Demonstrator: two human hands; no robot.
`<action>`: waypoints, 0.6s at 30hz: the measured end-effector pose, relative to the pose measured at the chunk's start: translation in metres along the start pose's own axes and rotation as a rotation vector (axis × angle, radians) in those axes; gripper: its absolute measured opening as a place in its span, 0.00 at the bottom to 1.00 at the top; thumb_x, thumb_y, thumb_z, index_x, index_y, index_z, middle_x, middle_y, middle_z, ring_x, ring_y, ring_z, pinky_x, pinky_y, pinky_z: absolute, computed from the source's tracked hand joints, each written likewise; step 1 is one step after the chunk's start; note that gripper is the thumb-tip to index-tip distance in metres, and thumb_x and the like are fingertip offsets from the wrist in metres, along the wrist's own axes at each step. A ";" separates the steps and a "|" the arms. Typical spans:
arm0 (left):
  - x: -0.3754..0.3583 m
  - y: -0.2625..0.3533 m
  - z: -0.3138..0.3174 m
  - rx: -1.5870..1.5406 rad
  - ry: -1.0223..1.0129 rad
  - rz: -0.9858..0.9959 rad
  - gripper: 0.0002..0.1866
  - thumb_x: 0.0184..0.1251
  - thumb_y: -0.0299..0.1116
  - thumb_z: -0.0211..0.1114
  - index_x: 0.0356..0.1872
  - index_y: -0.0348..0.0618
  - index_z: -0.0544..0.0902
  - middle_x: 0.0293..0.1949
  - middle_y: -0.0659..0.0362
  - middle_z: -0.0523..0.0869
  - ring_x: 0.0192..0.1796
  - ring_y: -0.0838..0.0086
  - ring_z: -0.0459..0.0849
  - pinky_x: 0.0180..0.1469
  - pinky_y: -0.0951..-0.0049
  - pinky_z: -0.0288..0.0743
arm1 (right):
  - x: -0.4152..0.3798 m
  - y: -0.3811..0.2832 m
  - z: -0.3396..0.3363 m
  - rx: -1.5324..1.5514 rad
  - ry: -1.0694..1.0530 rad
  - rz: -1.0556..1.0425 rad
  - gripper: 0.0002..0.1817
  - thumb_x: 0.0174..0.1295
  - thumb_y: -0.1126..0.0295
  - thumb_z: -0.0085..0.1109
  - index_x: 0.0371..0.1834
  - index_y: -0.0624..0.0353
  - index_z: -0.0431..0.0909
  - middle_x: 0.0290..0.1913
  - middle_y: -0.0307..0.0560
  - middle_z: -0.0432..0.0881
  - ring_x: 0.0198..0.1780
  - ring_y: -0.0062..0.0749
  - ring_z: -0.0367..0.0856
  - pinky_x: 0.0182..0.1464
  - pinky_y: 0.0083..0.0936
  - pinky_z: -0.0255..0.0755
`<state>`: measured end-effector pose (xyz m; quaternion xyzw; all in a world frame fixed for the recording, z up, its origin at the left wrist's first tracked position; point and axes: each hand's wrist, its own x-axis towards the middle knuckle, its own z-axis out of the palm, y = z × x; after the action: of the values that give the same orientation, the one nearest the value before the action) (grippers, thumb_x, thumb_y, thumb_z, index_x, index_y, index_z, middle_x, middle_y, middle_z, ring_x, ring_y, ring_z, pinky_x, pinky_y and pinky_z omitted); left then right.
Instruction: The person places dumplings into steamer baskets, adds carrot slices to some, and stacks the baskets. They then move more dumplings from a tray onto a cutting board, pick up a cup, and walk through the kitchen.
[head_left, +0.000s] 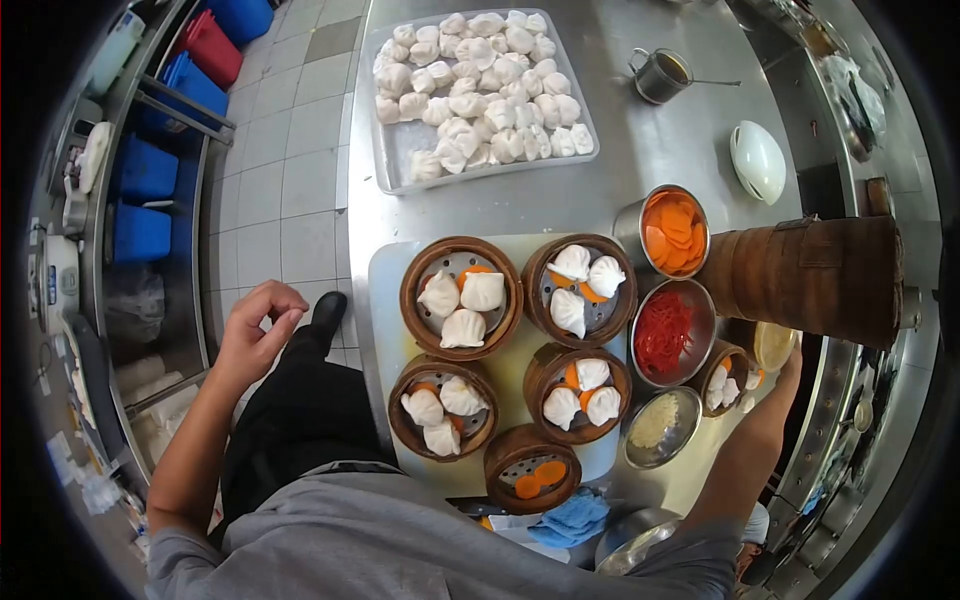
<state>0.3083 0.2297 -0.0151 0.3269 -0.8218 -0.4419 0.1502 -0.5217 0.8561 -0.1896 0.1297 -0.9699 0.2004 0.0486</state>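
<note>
My left hand (262, 325) hangs free beside the table, fingers loosely curled and thumb apart, with nothing in it. At the far right, my right hand (788, 368) is at the edge of a pale round disc (774, 346); its fingers are mostly hidden. Beside that hand stands a small bamboo steamer (737, 362) with white dumplings. On the cutting board (385, 265), several round bamboo steamers, such as the upper left one (411, 312), each hold three white dumplings (463, 329) with orange slices. The nearest steamer (495, 490) shows two carrot slices (549, 472).
A plastic tray (388, 183) of dumplings lies at the back. Right of the board stand a tin of carrot slices (674, 232), a bowl of red shreds (662, 332), a bowl of pale bits (655, 422) and stacked steamers (800, 275). A blue cloth (570, 518) lies near my body.
</note>
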 end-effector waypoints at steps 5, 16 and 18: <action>0.008 0.011 0.007 -0.040 -0.100 -0.097 0.01 0.69 0.22 0.63 0.38 0.37 0.81 0.40 0.57 0.85 0.45 0.70 0.82 0.49 0.71 0.74 | -0.032 0.014 0.011 0.259 -0.212 -0.188 0.30 0.62 0.56 0.62 0.64 0.63 0.78 0.65 0.59 0.79 0.71 0.58 0.70 0.74 0.46 0.60; 0.032 0.024 0.034 -0.131 -0.168 0.109 0.03 0.68 0.19 0.63 0.39 0.36 0.83 0.38 0.56 0.85 0.40 0.73 0.80 0.45 0.74 0.73 | -0.168 -0.134 -0.063 -0.076 0.212 0.097 0.22 0.65 0.56 0.66 0.52 0.64 0.84 0.51 0.62 0.86 0.45 0.57 0.83 0.51 0.44 0.76; 0.033 0.027 0.038 -0.150 -0.198 0.089 0.04 0.68 0.19 0.62 0.39 0.35 0.83 0.38 0.56 0.85 0.41 0.72 0.81 0.47 0.73 0.73 | -0.166 -0.115 -0.063 0.099 0.226 0.181 0.27 0.66 0.53 0.66 0.58 0.64 0.82 0.56 0.62 0.84 0.55 0.57 0.82 0.59 0.44 0.74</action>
<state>0.2526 0.2420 -0.0161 0.2329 -0.8110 -0.5250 0.1116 -0.3284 0.8177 -0.1124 0.0205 -0.9549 0.2648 0.1329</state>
